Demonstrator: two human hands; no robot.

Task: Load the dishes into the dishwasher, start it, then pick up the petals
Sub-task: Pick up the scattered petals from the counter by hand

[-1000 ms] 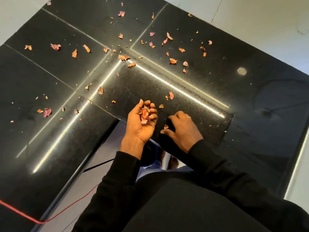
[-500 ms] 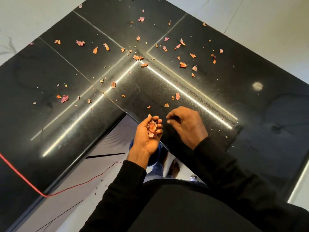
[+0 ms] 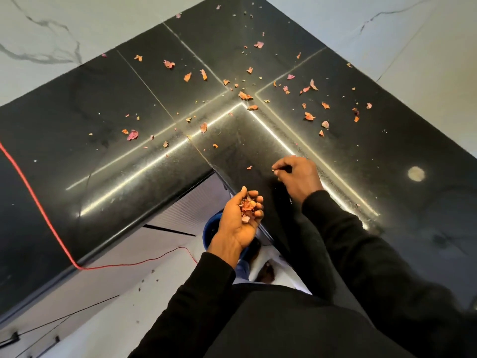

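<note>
Dozens of petals [image 3: 309, 116] on black counter [image 3: 103, 125], left hand [image 3: 238, 223] cupping a pile [image 3: 247, 209], right hand [image 3: 299, 177] pinching 1 petal [image 3: 275, 172]

Streaky light glare across glossy black countertop [image 3: 85, 130]

Open countertop [image 3: 387, 177] between petals [image 3: 309, 116]; red cable [image 3: 43, 213] left

A glossy black stone worktop [image 3: 103, 125] turns an L-shaped corner through the middle of the frame, its seams meeting near the top centre. Bright light strips [image 3: 144, 171] and a round spot [image 3: 416, 173] reflect in it. White grey-veined walls [image 3: 51, 27] fill both upper corners. At lower left lies pale floor [image 3: 116, 293], and a red cable [image 3: 38, 202] crosses the left edge.
</note>
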